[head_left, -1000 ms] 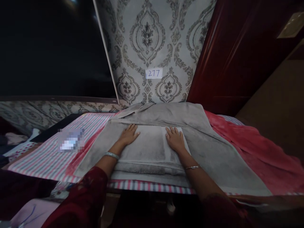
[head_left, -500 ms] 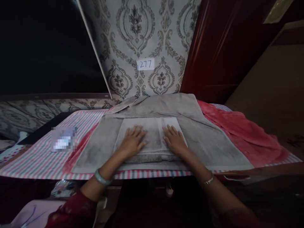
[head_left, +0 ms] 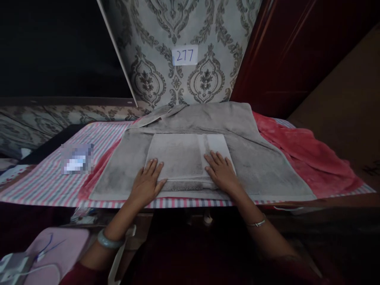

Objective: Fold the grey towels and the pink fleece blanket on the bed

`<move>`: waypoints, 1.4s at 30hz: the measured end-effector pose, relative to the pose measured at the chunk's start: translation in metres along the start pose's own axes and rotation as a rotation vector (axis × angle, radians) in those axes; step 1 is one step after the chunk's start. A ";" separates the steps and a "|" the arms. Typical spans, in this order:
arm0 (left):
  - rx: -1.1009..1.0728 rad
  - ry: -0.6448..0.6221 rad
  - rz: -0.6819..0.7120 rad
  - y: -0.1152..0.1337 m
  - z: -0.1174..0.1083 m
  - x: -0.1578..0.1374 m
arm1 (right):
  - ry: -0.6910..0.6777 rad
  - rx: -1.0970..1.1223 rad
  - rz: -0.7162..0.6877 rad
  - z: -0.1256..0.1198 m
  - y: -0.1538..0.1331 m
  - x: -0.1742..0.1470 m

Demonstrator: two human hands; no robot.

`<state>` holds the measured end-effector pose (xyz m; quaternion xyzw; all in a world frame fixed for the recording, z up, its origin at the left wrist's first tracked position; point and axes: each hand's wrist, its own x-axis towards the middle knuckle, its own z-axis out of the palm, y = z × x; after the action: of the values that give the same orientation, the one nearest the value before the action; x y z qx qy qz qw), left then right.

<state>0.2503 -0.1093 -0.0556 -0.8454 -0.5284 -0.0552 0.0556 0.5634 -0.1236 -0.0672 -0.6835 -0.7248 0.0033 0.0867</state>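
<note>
A grey towel folded into a flat rectangle (head_left: 181, 154) lies in the middle of a larger spread grey towel (head_left: 255, 170). My left hand (head_left: 147, 184) rests flat at the left edge of the folded towel, fingers stretched out and slightly apart. On its right part, across a paler band, lies my right hand (head_left: 222, 172), palm down with fingers spread. Neither hand grips anything. Under the spread towel a red plush cloth (head_left: 311, 162) shows on both sides.
A striped cloth (head_left: 50, 174) covers the table, with a pixelated object (head_left: 77, 158) on its left. Behind stand a dark screen (head_left: 59, 51), a patterned wall with a paper marked 277 (head_left: 184, 55), and a dark red panel (head_left: 285, 47). A pink seat (head_left: 65, 245) is at lower left.
My left hand has slid left and toward me, from the folded towel's surface to its edge. My right hand stays on the right part. The camera view has tilted down a little.
</note>
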 end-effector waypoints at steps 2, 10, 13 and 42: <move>-0.020 0.007 -0.016 -0.009 0.002 -0.012 | 0.001 0.000 -0.001 0.001 0.001 0.000; -0.022 0.026 -0.088 -0.012 -0.015 -0.024 | 0.019 0.046 -0.009 -0.010 -0.002 -0.006; -0.035 0.060 0.005 0.019 -0.023 -0.012 | 0.092 0.049 -0.065 -0.015 -0.023 -0.015; -0.197 0.172 0.206 -0.041 0.018 -0.037 | 0.170 -0.001 -0.358 0.011 -0.029 -0.043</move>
<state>0.1982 -0.1215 -0.0778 -0.8885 -0.4245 -0.1729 0.0229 0.5356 -0.1669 -0.0797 -0.5416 -0.8248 -0.0701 0.1465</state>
